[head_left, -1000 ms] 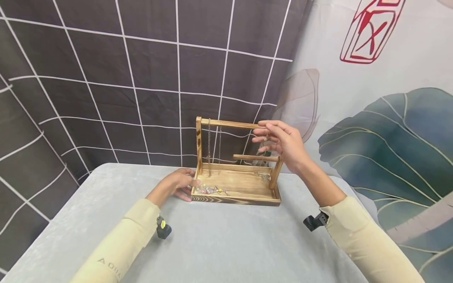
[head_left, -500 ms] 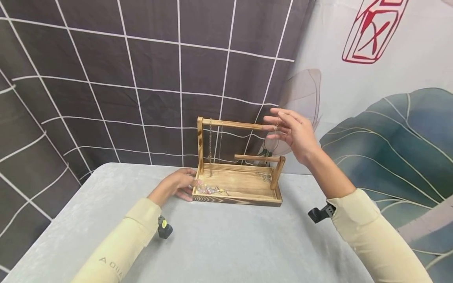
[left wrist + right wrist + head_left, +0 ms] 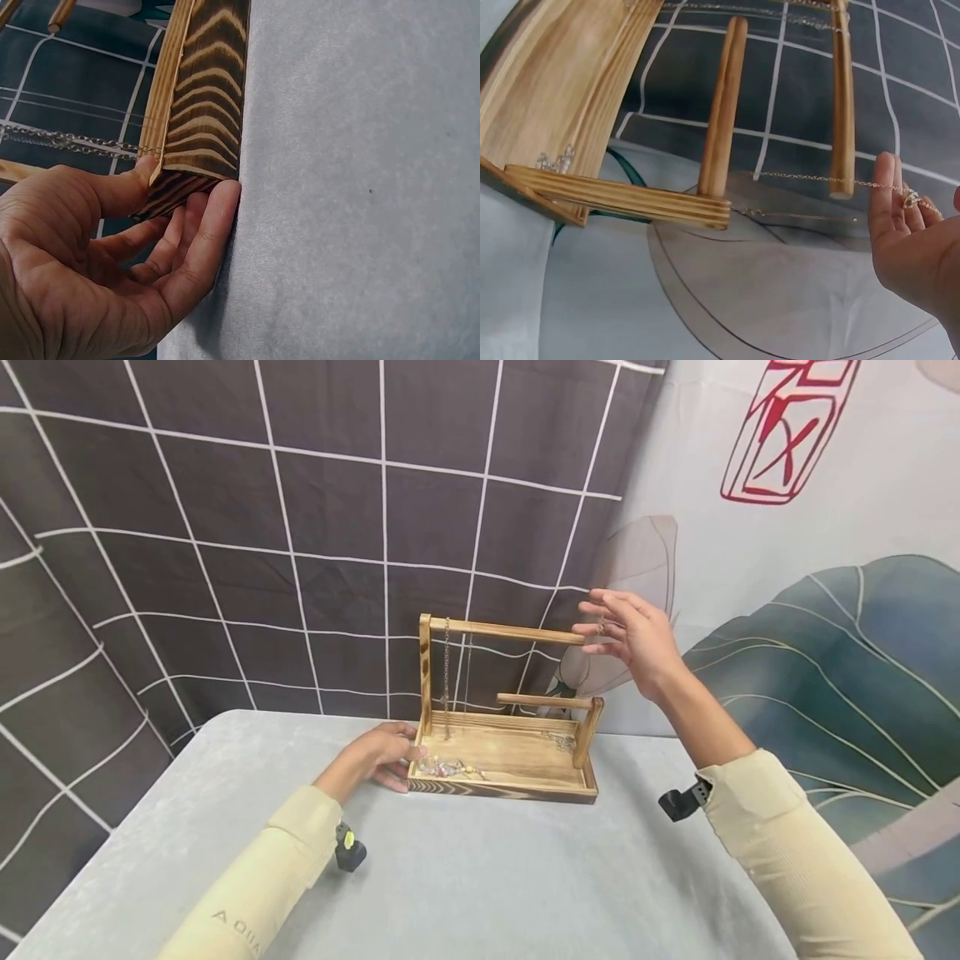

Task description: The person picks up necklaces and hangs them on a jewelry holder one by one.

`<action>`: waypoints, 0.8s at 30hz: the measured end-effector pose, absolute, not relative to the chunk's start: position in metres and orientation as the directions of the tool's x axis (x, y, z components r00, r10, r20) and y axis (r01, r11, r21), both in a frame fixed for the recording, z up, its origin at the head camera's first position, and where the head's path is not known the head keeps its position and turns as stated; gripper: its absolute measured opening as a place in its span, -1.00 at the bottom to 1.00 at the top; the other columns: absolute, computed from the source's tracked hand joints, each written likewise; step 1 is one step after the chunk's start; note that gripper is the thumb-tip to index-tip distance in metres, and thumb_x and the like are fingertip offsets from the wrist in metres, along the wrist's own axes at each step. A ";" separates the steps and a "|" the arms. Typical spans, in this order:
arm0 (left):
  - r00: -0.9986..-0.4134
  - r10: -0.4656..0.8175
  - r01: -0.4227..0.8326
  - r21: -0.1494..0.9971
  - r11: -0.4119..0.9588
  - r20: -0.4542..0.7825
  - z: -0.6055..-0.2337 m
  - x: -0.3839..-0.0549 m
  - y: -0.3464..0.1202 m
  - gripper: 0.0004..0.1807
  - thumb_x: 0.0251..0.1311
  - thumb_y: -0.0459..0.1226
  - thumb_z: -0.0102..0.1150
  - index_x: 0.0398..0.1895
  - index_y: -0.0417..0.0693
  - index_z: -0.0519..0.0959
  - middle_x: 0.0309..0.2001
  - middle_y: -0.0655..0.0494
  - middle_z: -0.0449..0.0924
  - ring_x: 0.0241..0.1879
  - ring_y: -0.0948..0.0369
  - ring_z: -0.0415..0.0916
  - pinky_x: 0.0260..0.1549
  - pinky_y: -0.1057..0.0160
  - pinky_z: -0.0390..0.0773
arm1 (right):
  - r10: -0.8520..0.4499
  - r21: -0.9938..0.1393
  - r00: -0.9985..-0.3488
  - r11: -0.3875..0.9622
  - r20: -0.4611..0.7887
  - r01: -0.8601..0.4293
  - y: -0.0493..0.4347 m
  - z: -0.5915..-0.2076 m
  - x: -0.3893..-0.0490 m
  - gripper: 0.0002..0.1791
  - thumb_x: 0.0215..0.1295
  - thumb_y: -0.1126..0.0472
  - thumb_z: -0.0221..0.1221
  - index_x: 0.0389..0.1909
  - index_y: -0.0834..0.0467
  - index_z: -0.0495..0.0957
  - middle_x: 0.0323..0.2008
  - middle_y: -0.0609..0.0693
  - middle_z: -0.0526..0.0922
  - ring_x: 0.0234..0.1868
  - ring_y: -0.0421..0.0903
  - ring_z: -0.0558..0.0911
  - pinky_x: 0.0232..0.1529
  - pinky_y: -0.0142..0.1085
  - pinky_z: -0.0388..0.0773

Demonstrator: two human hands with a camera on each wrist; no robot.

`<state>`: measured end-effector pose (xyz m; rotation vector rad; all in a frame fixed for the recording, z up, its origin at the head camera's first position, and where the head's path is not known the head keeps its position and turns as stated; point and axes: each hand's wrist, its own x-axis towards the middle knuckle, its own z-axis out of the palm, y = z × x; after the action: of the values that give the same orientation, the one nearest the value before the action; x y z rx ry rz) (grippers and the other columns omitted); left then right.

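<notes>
A: Left hand first. What have you got there?
B: Your left hand [image 3: 112,255] grips the near left corner of the wooden stand [image 3: 498,748]: thumb over the tray rim, fingers against the end wall. The stand sits upright on the grey-covered table [image 3: 472,877].
A: And your right?
B: Raised beyond the free end of the upper bar [image 3: 510,631]. Your right hand [image 3: 636,637] has thumb and forefinger close together, pinching; other fingers spread. It holds a thin gold chain [image 3: 802,177], which hangs down as a loop, a small ornament [image 3: 910,199] at your fingers.
A: Does that chain touch the bar?
B: Cannot tell; in the right wrist view it crosses the bar's tip.
A: What else is on your stand?
B: A thick silvery chain [image 3: 447,681] and a finer chain [image 3: 468,668] hang from the upper bar, towards its left end. Beaded jewellery [image 3: 450,768] lies at the tray's front left; a silvery tangle [image 3: 559,742] at the right, under the lower bar [image 3: 543,701].
</notes>
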<state>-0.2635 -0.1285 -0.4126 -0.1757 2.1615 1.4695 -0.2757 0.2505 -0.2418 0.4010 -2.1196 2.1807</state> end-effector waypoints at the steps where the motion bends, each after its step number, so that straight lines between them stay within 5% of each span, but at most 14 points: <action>1: -0.858 0.177 -0.383 0.830 0.405 -0.482 -0.413 -0.264 -0.129 -0.26 0.67 -0.29 0.23 0.75 -0.23 0.16 0.07 -0.33 0.72 0.05 -0.17 0.81 -0.18 0.00 1.01 | -0.124 -0.973 -0.965 -0.041 0.230 -0.227 0.251 -0.243 -0.277 -0.45 0.79 -0.03 0.16 0.53 0.25 0.46 0.16 -0.11 0.84 -0.06 -0.21 0.90 -0.11 -0.37 0.94; 24: -0.854 0.186 -0.390 0.835 0.389 -0.486 -0.415 -0.264 -0.127 -0.28 0.67 -0.29 0.23 0.74 -0.22 0.19 0.04 -0.29 0.74 0.05 -0.16 0.82 -0.19 0.01 1.01 | -0.265 -0.985 -0.953 0.046 0.147 -0.165 0.222 -0.276 -0.288 -0.37 0.87 -0.05 -0.01 0.66 0.28 0.30 -0.04 -0.22 0.90 -0.10 -0.22 0.90 -0.10 -0.36 0.91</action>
<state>-0.2636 -0.1269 -0.4155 -0.1740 2.1405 1.4846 -0.2876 0.2224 -0.2763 0.4782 -2.3239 2.1706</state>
